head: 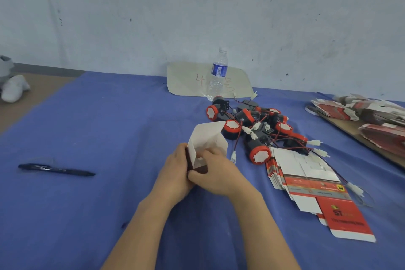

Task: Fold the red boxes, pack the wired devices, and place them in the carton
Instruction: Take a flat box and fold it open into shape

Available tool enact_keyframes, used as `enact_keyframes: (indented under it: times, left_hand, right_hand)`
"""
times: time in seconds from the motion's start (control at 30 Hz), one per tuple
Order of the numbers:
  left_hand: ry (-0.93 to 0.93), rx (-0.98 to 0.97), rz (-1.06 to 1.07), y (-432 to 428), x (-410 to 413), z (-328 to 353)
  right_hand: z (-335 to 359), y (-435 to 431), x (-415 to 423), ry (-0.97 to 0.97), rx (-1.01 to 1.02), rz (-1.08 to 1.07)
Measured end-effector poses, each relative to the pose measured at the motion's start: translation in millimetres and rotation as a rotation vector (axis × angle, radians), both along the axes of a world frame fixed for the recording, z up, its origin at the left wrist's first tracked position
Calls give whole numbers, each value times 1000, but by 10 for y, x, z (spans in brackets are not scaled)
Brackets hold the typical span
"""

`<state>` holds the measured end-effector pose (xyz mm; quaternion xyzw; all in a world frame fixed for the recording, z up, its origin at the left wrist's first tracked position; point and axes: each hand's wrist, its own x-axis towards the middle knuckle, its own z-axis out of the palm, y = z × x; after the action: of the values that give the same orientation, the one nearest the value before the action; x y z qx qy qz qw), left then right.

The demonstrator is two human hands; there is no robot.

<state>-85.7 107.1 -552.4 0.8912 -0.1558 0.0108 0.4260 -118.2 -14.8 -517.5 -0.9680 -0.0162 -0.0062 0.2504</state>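
A pale, scuffed wall point(197, 6) stands behind the desk point(109, 127), which is covered by a blue cloth. At the desk's right edge a brown board point(350, 131) carries several heaps of flat red-and-white cartons point(372, 114). A pale sheet point(186, 79) with a red "4" on it leans at the foot of the wall.

The wired devices point(252, 125) lie in a loose pile right of centre: black bodies with red caps and white faces, their red and black wires tangled and ending in white plugs. Just beside the pile, nearer the person, a stack of flat boxes point(306, 175) lies fanned out, white sides mostly up, and a single flat red one point(344, 217) sits at its near end.

Both forearms reach in from the bottom edge. The left grip point(175, 171) is clamped on the left side of a half-formed box point(208, 136), fingers curled round its dark red wall. The right grip point(221, 175) is clamped on the box's right side, fingertips tucked at its open mouth. The box is held just above the cloth at the centre, its white flaps standing up and close to the nearest device.

A clear bottle point(218, 74) with a blue label stands upright in front of the sheet. A white bundle point(14, 87) lies at the far left. A dark pen point(55, 169) lies on the cloth, well apart from the grips.
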Motion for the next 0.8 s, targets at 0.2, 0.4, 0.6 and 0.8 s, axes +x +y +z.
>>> enact_keyframes:
  times: [0.2, 0.4, 0.6, 0.8]
  left_hand:
    - [-4, 38, -29, 10, 2, 4]
    - [-18, 72, -11, 19, 4, 2]
    - [7, 54, 12, 23, 10, -5]
    - [-5, 45, 15, 16, 19, 24]
  right_hand:
    - [-35, -24, 8, -9, 2, -53]
    - [-55, -62, 11, -4, 11, -56]
    - [-72, -28, -32, -110, -27, -67]
    - [-11, 20, 7, -36, -56, -110]
